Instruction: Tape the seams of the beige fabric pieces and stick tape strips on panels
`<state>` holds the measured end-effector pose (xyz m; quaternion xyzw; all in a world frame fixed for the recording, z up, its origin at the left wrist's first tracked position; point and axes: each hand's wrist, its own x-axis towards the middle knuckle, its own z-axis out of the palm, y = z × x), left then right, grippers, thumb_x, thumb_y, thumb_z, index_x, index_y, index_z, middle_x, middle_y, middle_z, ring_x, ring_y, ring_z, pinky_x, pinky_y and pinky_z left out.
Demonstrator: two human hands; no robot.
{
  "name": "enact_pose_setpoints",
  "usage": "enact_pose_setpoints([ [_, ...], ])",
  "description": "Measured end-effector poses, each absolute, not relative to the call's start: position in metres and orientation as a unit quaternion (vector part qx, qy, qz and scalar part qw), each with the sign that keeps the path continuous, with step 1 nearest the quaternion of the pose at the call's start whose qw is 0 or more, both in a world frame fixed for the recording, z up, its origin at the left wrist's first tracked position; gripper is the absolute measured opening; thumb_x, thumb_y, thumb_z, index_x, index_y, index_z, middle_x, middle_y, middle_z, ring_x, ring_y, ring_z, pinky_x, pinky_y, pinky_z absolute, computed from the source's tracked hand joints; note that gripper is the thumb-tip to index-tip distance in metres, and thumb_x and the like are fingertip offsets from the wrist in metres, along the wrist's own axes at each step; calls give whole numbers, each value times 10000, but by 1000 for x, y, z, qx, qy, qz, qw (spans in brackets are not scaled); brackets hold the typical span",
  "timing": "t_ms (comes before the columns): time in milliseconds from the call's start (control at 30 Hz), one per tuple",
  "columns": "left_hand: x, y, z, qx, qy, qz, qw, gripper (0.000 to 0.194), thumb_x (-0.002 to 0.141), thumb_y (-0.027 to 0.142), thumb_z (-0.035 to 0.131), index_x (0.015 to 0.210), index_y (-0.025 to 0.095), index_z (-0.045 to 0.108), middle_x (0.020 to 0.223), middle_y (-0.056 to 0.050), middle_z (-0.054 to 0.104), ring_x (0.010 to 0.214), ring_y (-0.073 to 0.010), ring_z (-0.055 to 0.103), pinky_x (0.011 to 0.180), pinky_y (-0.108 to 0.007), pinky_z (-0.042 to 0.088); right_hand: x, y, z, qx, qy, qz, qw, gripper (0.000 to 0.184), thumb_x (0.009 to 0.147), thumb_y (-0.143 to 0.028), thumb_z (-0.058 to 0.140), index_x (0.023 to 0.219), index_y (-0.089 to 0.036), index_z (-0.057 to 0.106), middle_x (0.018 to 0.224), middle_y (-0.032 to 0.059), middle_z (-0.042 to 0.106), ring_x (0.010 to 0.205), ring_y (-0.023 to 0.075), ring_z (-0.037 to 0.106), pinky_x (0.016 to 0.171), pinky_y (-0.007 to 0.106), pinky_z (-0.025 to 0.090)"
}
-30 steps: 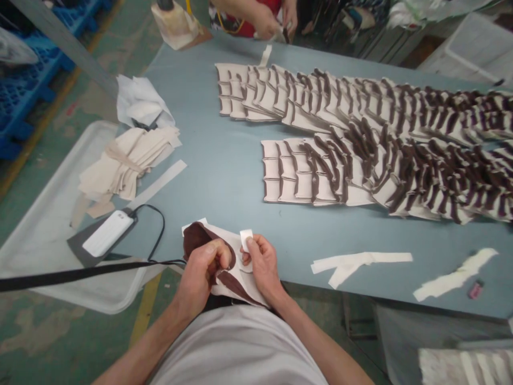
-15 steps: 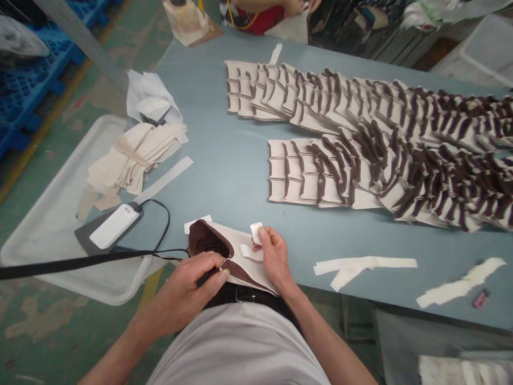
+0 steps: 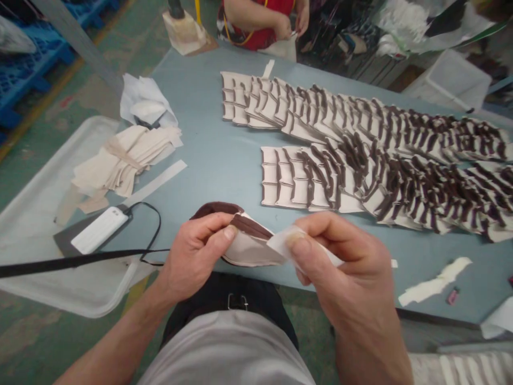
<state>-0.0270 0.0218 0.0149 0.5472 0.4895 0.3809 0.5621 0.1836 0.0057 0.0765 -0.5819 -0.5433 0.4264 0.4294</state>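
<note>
My left hand (image 3: 200, 251) pinches the edge of a cream and dark-brown sewn fabric piece (image 3: 252, 248) between thumb and fingers, just above the table's near edge. The piece looks like a pouch or panel; its exact kind is unclear. My right hand (image 3: 344, 267) is closed on a white strip (image 3: 286, 240), thumb pressed over it. The strip's left end is at the right end of the brown-edged opening; whether they touch I cannot tell. Beyond my hands, two long overlapping rows of similar cream and brown pieces (image 3: 276, 174) lie on the table.
On the left, a white tray (image 3: 28, 187) sits by a tied bundle of cream strips (image 3: 116, 158) and a white device with a black cord (image 3: 100, 230). A torn white strip (image 3: 435, 282) and a small pink object (image 3: 452, 295) lie right. Across the table is another person (image 3: 260, 24).
My right hand has moved right and up closer to the camera with the white strip. My left hand has lifted and turned the fabric piece, showing its brown edge.
</note>
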Motion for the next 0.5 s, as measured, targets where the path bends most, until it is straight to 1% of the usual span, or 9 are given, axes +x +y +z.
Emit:
enact_pose_setpoints([
  [67,-23,22,14,520,486,400,577,250,1009,368,676,1012,182,843,941,-39,820,835,-203,721,765,-250,555,176,9,76,-576,-578,401,417,226,944,-311,723,737,-230,682,557,-51,577,480,107,453,463,248,336],
  [133,-22,22,13,503,483,407,590,242,1005,371,693,1045,187,845,996,-43,827,871,-208,727,793,-252,562,171,13,72,-567,-615,374,400,227,951,-263,691,730,-225,653,642,-33,634,562,119,512,548,259,406],
  [200,-23,23,14,499,484,405,594,241,996,371,707,1048,183,848,1008,-49,828,894,-214,727,809,-253,564,170,18,69,-555,-643,347,397,228,963,-231,667,739,-220,631,720,-16,663,647,132,551,647,279,449],
  [267,-23,23,17,500,485,398,597,255,993,380,707,1040,175,852,988,-51,827,873,-210,717,787,-250,562,169,21,66,-544,-662,332,396,234,982,-221,649,751,-220,614,762,-6,662,721,147,575,718,299,458],
  [367,-23,23,24,498,488,388,602,294,994,398,689,1050,162,855,914,-46,809,786,-189,677,706,-238,552,167,23,63,-532,-679,329,384,236,1003,-218,625,769,-223,601,799,0,657,808,165,592,775,321,445],
  [500,-23,22,30,482,483,374,628,309,990,406,692,1073,157,855,879,-46,801,782,-189,683,707,-234,566,163,25,57,-537,-687,326,364,241,1001,-237,629,766,-225,577,820,-1,657,815,167,589,770,328,423],
])
